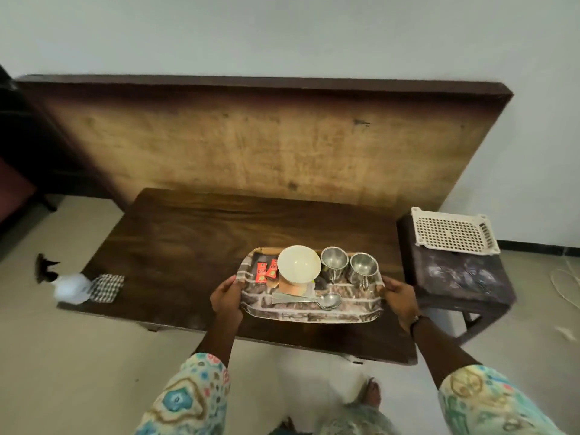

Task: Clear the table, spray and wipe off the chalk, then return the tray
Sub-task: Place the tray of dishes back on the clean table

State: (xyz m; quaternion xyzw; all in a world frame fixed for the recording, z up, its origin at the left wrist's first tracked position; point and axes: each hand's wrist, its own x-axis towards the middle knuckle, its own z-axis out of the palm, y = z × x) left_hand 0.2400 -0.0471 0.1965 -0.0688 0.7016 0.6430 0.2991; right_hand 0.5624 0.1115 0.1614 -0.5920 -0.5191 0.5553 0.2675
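A patterned tray (317, 313) is over the right part of the dark wooden table (194, 240). My left hand (226, 298) grips its left rim and my right hand (401, 301) grips its right rim. On the tray are a cream bowl (298, 264) on a brown cup, two steel mugs (334, 261) (364, 267), a steel spoon (326, 300) and two red sachets (265, 271). A white spray bottle (69, 288) with a dark nozzle lies at the table's left end beside a checked cloth (106, 287). No chalk marks show on the tabletop.
A dark stool (464, 277) stands right of the table with a cream perforated basket (455, 232) on it. A large wooden board (257, 142) leans against the wall behind. Dark furniture fills the far left. My foot (370, 394) is on the pale floor below.
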